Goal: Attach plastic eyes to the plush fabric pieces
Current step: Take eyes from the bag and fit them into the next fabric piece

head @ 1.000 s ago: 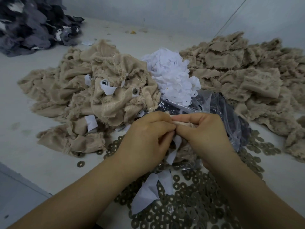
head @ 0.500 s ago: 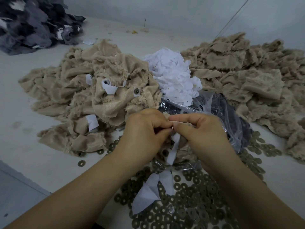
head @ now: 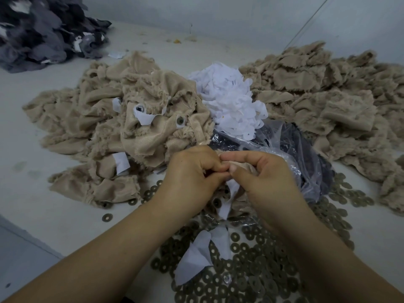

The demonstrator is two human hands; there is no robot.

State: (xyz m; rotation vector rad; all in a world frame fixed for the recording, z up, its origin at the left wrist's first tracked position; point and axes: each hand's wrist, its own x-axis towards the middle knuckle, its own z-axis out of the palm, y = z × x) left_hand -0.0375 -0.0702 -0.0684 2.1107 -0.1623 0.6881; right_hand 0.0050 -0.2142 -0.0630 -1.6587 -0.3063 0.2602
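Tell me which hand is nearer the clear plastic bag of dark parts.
Right. The right hand sits beside the clear plastic bag, nearly touching it; the left hand lies farther away, beyond the right hand.

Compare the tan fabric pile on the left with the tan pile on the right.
The left pile is crumpled and heaped, with eyes and white paper tabs already showing on its pieces; the right pile lies flatter, in overlapping pieces with no eyes or tabs visible. The left pile sits beside the left hand; the right pile lies farther off, behind the plastic bag. Both are the same fuzzy tan plush.
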